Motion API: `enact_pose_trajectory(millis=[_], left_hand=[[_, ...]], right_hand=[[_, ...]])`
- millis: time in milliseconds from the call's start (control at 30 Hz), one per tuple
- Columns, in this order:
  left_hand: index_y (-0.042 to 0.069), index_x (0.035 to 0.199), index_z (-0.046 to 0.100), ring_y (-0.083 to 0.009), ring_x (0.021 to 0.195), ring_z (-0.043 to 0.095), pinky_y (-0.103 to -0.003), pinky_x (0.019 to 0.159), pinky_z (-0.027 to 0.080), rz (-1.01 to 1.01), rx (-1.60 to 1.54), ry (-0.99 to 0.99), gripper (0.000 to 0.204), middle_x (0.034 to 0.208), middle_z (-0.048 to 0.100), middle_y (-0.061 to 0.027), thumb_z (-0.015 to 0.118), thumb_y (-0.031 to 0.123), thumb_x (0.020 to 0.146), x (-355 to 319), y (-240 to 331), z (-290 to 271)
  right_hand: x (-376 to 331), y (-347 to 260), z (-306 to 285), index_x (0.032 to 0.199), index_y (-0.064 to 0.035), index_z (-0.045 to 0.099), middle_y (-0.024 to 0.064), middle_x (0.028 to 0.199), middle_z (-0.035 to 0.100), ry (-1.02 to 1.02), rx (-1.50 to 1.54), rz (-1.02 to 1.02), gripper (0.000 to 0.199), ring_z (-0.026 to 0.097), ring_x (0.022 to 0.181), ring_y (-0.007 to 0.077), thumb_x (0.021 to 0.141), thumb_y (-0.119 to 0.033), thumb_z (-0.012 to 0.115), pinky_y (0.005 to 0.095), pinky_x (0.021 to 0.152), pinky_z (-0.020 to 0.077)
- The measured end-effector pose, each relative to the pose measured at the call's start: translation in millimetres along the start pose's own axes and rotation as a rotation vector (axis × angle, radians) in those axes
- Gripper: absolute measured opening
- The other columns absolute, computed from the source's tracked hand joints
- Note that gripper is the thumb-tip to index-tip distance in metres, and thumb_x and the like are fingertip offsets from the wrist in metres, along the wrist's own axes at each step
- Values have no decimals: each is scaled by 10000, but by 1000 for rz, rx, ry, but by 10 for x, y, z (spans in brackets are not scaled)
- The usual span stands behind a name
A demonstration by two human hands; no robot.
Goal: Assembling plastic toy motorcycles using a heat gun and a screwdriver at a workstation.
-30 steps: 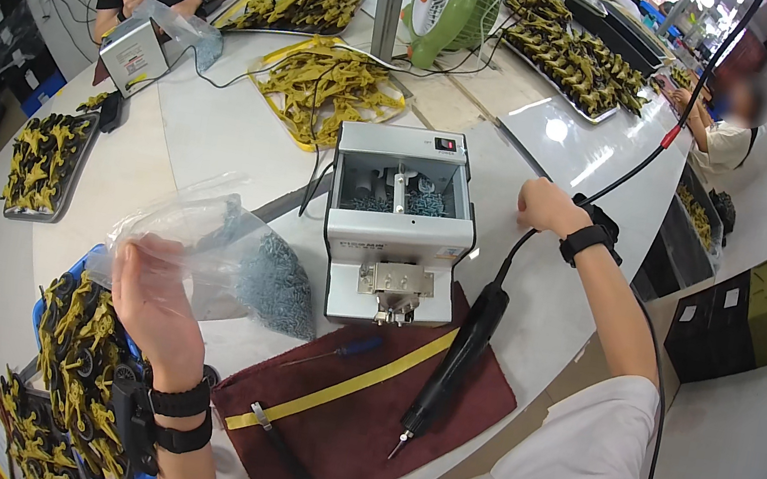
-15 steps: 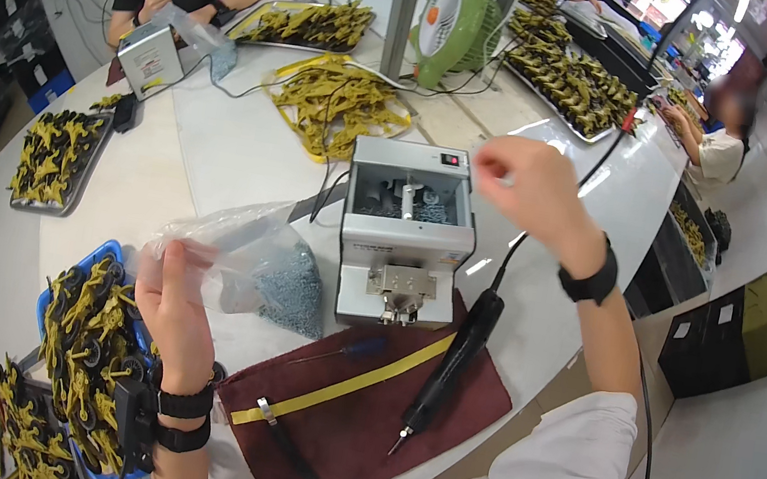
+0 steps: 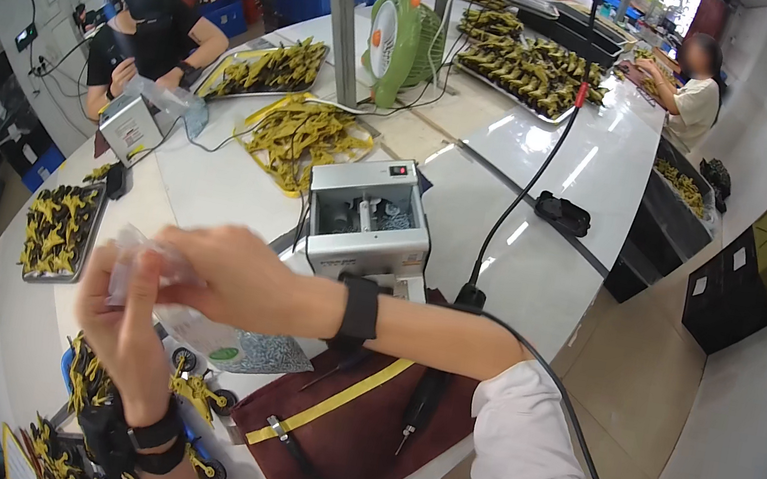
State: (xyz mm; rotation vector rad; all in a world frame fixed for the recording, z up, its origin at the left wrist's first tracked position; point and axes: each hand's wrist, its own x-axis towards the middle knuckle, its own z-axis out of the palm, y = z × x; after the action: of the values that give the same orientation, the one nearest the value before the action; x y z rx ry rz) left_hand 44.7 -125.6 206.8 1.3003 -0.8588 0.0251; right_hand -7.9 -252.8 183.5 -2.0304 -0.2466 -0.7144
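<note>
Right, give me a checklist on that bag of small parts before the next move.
1. Both hands on the clear bag: ok, left hand and right hand grip its top.
2. Bag open: cannot tell, fingers hide the mouth.
3. Small parts contained: ok, they sit in the bag's lower end.
4. White machine within reach: ok, just behind the hands.
5. Electric screwdriver parked: ok, lying on the dark red mat.

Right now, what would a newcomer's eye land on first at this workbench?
Both hands, left hand and right hand, meet at centre left, gripping a clear plastic bag of small grey parts. Just behind stands a white box machine with an open top. A green fan stands farther back, among trays of yellow parts.
</note>
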Motion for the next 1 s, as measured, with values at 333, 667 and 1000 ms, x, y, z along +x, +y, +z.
enact_pose_trajectory(millis=[333,667,1000], left_hand=[[52,1354,367,-383,1265,372,-523,1012,302,50,440,-592,587,1367,370,-245,521,369,885,-648,597,-1833],[-15,1206,499,-292,1111,500,-405,947,394,-441,339,-605,337,1226,498,-185,512,179,930,-1498,544,-1697],[-10,1205,509,-299,1069,521,-367,889,400,-429,198,-692,385,1184,528,-177,567,107,843,-1421,170,-1256]], right_hand=[[664,-908,-1849,837,40,643,37,668,602,623,-888,-786,349,499,531,89,922,-291,570,234,490,379],[-926,883,-2779,997,-5,611,165,811,672,227,-965,618,390,672,769,259,861,-368,576,360,700,509],[-1533,342,-2724,1243,-3,460,216,1070,605,556,-1067,421,486,635,926,272,865,-275,601,338,761,496]])
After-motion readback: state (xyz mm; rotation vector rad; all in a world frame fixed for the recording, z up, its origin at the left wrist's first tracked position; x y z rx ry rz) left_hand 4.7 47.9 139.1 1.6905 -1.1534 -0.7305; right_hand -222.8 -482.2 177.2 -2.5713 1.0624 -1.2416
